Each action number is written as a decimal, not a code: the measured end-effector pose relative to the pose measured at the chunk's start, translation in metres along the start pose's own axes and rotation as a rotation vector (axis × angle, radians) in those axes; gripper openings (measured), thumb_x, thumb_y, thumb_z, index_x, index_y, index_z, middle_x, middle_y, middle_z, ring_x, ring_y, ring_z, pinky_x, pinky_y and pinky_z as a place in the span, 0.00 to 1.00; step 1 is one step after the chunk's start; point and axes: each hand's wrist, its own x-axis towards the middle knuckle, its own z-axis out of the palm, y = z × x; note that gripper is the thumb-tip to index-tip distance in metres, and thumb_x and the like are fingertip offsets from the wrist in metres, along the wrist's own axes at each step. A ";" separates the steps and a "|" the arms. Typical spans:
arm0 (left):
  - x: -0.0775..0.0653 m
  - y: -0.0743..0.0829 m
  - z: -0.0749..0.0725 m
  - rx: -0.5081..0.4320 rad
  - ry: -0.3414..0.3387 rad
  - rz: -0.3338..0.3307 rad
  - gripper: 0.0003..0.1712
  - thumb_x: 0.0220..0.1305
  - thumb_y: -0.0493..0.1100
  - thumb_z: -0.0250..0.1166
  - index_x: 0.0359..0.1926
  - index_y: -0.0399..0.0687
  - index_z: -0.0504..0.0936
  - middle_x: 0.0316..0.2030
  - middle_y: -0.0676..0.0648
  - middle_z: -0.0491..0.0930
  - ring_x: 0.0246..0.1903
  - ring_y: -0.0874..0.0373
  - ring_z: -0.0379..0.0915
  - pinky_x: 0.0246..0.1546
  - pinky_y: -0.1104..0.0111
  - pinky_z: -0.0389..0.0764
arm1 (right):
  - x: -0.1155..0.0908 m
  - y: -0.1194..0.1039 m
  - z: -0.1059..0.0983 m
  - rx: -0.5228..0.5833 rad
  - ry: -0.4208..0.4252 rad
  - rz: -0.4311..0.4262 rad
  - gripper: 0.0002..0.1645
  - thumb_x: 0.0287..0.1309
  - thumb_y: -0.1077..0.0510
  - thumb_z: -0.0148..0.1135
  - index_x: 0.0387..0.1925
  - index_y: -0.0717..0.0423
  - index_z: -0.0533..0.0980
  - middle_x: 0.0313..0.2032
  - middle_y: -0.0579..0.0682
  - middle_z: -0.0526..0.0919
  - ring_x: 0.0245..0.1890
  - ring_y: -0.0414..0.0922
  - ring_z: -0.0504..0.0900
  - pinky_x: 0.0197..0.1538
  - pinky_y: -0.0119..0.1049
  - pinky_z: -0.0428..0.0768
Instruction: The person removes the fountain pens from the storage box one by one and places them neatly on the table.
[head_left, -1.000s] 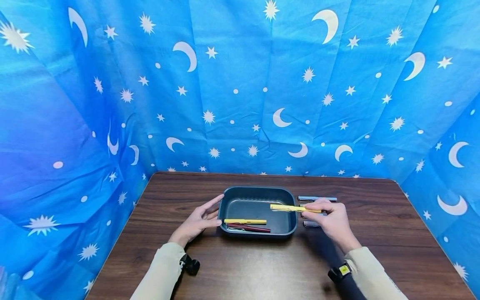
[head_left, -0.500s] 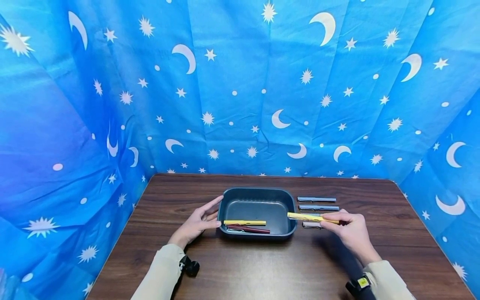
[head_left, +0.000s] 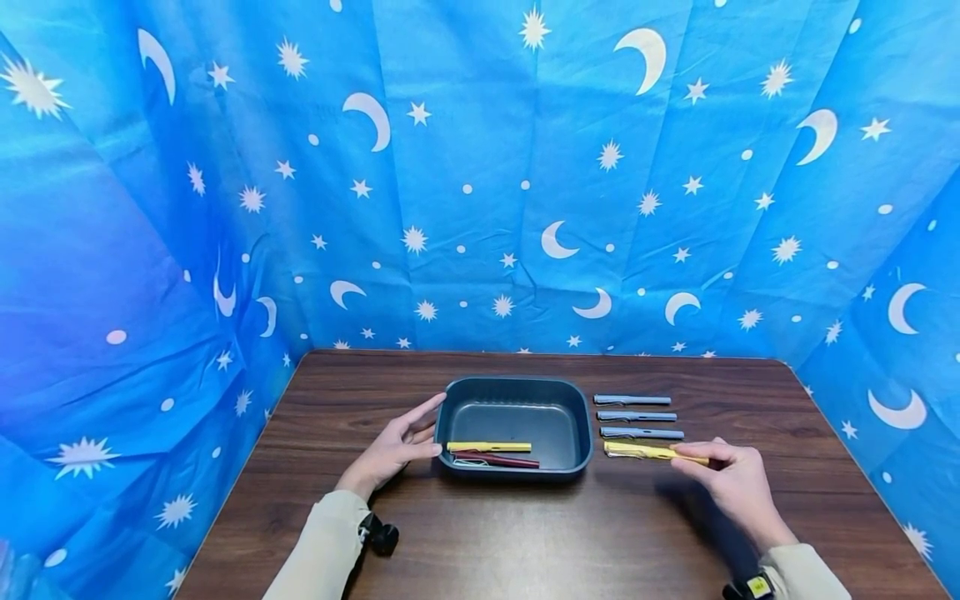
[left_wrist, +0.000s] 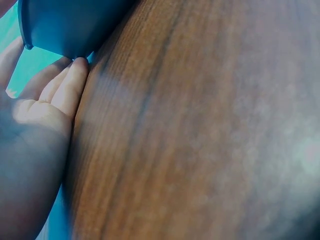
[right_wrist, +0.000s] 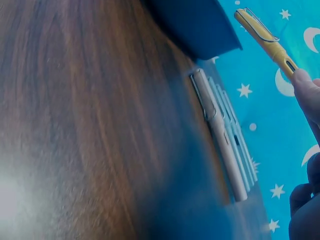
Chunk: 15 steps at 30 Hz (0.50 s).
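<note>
My right hand (head_left: 731,479) pinches a yellow pen (head_left: 637,451) by one end, its clip end pointing left towards the tray. The right wrist view shows that pen raised off the table, apart from a pinkish-silver pen (right_wrist: 222,140) lying below, which the head view hides. My left hand (head_left: 393,454) rests against the left side of a dark rectangular tray (head_left: 517,417), fingers mostly straight, thumb at the near corner. Inside the tray lie another yellow pen (head_left: 491,447) and a dark red pen (head_left: 506,460), with something pale partly hidden beside them.
Right of the tray lie a blue pen (head_left: 632,400), a second blue pen (head_left: 637,416) and a third blue pen (head_left: 643,433), roughly parallel. They stand on a dark wooden table (head_left: 510,542). A blue cloth (head_left: 450,167) with moons and stars hangs behind and at both sides.
My right hand has carried the yellow pen from over the tray's right side rightward and nearer to me, past the row of pens. The left hand stays at the tray.
</note>
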 end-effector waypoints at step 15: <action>0.000 0.000 0.000 -0.035 -0.007 -0.004 0.46 0.71 0.36 0.69 0.82 0.66 0.60 0.81 0.44 0.56 0.78 0.43 0.59 0.69 0.66 0.74 | -0.004 0.018 0.004 -0.053 0.000 -0.025 0.12 0.47 0.65 0.84 0.37 0.60 0.91 0.31 0.43 0.92 0.26 0.33 0.76 0.27 0.30 0.73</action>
